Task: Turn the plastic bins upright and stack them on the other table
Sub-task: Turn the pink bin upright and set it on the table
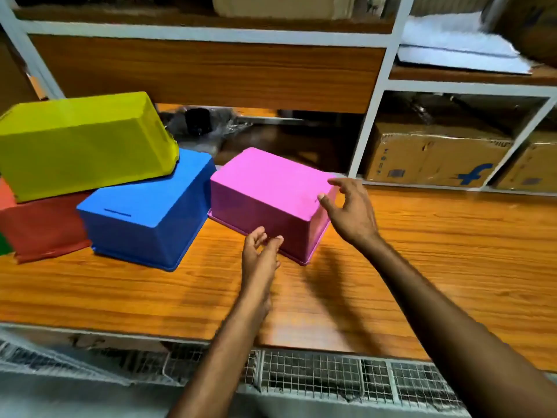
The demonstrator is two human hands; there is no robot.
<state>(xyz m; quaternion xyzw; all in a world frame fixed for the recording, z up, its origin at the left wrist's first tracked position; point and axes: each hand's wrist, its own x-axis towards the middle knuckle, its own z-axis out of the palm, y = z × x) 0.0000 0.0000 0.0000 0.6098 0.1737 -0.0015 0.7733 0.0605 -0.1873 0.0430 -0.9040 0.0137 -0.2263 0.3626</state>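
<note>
Your left hand and right hand were open, fingers loose at the pink bin, which sat upside down on the bench, just beside the blue bin. Squeezed by its smooth walls, it might have slipped mid-flip and struck that neighbour.

On the one tabletop, four plastic bins in plain view: one yellow bin, one blue bin, one pink bin and one red bin, plus two scraps of colour at the left edge, one orange sliver and one green sliver, too cut off to count as bins. Over the tabletop, two bare hands: one left hand and one right hand. Behind, in the one white rack, two brown cardboard boxes side by side: one left box and one right box.
</note>
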